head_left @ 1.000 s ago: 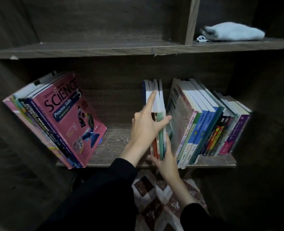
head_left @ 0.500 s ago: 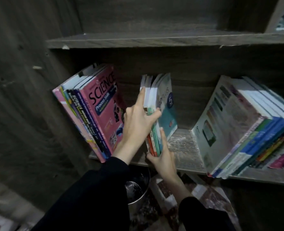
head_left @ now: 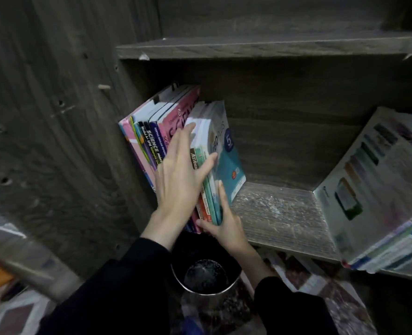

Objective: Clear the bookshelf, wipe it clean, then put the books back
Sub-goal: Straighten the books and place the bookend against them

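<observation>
A small bundle of thin books [head_left: 224, 151] with a teal cover marked 5 stands on the dark wooden shelf [head_left: 279, 213], pressed against the leaning pink Science stack [head_left: 156, 131] at the left wall. My left hand [head_left: 180, 180] lies over the bundle's spines with straight fingers and its thumb across the front. My right hand [head_left: 226, 226] grips the bundle's bottom corner at the shelf's front edge. A second stack of books [head_left: 379, 189] leans at the right end.
A metal bucket [head_left: 205, 276] holding dark water stands on the floor right below my wrists. The shelf's side panel [head_left: 67, 141] rises at the left. A patterned mat [head_left: 321, 286] covers the floor. The upper shelf board [head_left: 260, 48] overhangs the books.
Both hands have slid the teal bundle leftward along the shelf until it meets the pink Science stack. The view has swung left, and the right stack now sits at the frame's edge.
</observation>
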A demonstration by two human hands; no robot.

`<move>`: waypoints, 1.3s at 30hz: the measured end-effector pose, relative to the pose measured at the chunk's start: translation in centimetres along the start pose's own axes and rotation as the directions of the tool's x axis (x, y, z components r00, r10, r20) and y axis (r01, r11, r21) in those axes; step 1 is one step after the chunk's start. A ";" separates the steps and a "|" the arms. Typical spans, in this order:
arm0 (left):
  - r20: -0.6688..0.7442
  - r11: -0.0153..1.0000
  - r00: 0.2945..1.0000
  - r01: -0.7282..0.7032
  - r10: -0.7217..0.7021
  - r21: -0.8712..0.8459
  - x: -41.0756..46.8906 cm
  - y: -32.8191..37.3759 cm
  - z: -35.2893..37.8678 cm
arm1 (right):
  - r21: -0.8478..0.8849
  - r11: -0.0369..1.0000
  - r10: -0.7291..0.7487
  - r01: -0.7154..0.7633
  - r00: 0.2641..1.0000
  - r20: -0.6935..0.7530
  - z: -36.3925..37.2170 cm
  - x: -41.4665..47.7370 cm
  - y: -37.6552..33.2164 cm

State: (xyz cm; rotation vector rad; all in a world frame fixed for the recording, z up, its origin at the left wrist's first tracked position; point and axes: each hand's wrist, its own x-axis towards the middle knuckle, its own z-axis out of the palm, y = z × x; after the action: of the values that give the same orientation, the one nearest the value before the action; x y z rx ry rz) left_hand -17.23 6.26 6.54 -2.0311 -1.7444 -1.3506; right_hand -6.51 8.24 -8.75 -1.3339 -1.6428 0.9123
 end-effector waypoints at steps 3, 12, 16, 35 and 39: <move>-0.115 0.977 0.987 -0.092 0.116 0.191 -1.9 -0.5 1.6 | 0.020 1.000 0.007 -0.011 0.988 0.156 -1.1 0.8 1.6; -0.044 0.969 0.994 0.111 -0.104 0.221 -8.3 -4.7 8.2 | -0.246 0.969 0.077 -0.003 0.954 0.290 -2.3 3.2 3.0; -0.058 0.973 0.991 0.126 -0.117 0.193 -9.0 -5.7 9.5 | -0.239 0.970 0.017 0.043 0.970 0.244 -1.9 3.2 3.6; 0.096 0.939 0.990 -0.064 0.101 -0.338 -7.5 9.9 7.4 | 0.038 0.994 -0.051 0.102 0.747 -0.663 -11.5 -6.0 -1.7; 0.073 0.899 0.970 -0.185 0.231 -0.397 -5.8 18.0 8.5 | -0.016 0.970 -0.121 0.243 0.424 -0.897 -18.6 -9.8 -3.6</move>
State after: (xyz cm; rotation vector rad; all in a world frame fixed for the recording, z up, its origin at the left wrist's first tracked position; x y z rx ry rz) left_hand 2.88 1.61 5.19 -2.4668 -1.3232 -1.6363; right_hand 10.08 -1.30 0.67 -1.1808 -0.8092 0.0445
